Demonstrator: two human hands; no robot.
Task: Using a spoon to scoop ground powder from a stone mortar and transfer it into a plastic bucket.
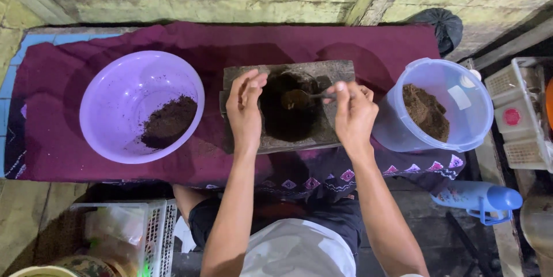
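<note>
i see a maroon cloth (115,167) spread over the work surface, everything sits on it. largest thing: a lilac bowl (115,81) toward the cloth's left edge, a small heap of dark brown powder (169,121) in its right half. near the right edge a clear plastic tub (461,116) leans open toward me, brown clumpy material (425,110) inside. mid-cloth, toward the back edge, a grey stone mortar slab (276,144) with a dark round hollow (288,121). my left hand (245,110) rests on the slab's left side, fingers straight and pressed together, holding nothing, steadying it. my right hand (354,113) is at the hollow's right rim, thumb and fingers pinching the handle of a spoon (299,98); the spoon bowl sits inside the hollow and looks loaded with dark powder. step in hand, my guess: scooping ground powder out of the hollow. next move would call for a level lift and a carry without spilling on the cloth.
</note>
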